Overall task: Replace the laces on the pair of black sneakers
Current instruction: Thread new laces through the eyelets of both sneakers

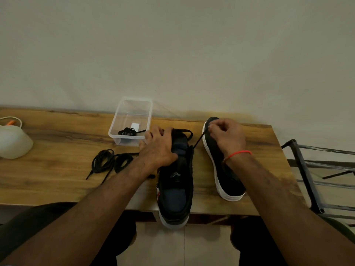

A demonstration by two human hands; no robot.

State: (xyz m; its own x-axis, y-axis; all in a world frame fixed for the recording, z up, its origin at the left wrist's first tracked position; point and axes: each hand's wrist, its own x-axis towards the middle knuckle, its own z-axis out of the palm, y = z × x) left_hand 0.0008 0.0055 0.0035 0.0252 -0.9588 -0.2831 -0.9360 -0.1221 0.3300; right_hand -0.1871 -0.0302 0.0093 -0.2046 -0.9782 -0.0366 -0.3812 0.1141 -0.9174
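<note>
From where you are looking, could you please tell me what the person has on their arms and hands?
Both forearms are bare, with no sleeves in view. The right wrist wears a thin red thread bracelet with a small gold-coloured bit on it. The left hand and right hand show no gloves; I see no rings or watch.

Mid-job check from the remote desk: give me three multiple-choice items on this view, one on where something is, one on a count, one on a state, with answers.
1. Where do the loose coiled laces lie?
A. on the table, left of the held sneaker
B. inside the container
C. on the floor

2. How many sneakers are on the table?
A. one
B. two
C. three

3. What is the right hand doing?
A. resting flat on the table
B. pinching a taut lace
C. holding the container

Answers:
A, the loose coiled laces sit on the table beside the held sneaker.
B, the second sneaker stands to its right.
B, the right hand pulls the taut lace while the left hand grips the sneaker.
</note>
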